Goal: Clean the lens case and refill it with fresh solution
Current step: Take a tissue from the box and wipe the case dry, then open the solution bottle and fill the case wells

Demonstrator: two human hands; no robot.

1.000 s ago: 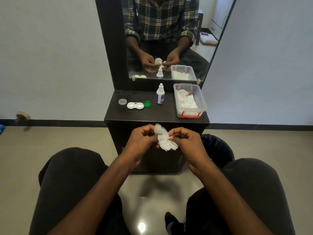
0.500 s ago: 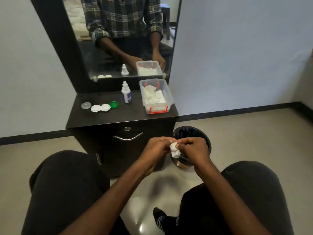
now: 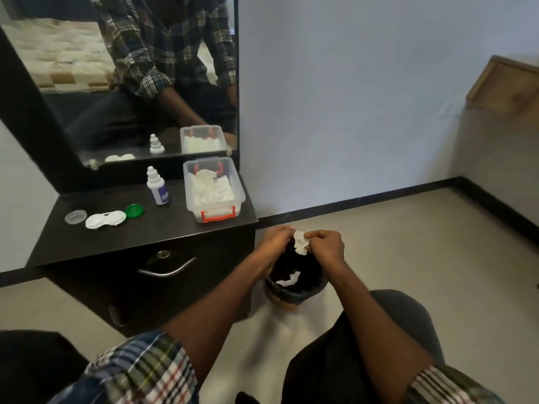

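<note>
A crumpled white tissue (image 3: pixel 300 242) is pinched between my left hand (image 3: pixel 275 239) and my right hand (image 3: pixel 325 243), right above the black-lined waste bin (image 3: pixel 294 290) on the floor. Another white scrap lies inside the bin. On the dark cabinet top (image 3: pixel 163 223) the white lens case (image 3: pixel 105 219) lies open, with a clear cap (image 3: pixel 75 216) to its left and a green cap (image 3: pixel 134 210) to its right. The solution bottle (image 3: pixel 157 185) stands upright behind them.
A clear plastic box (image 3: pixel 214 190) with red latches holds white tissues at the cabinet's right end. A mirror (image 3: pixel 131 83) rises behind the cabinet. A drawer handle (image 3: pixel 166 269) faces me. A wooden piece (image 3: pixel 507 86) juts from the right wall.
My view and both hands have swung right and down from in front of the cabinet to over the bin. The tissue has been bunched smaller between my fingers.
</note>
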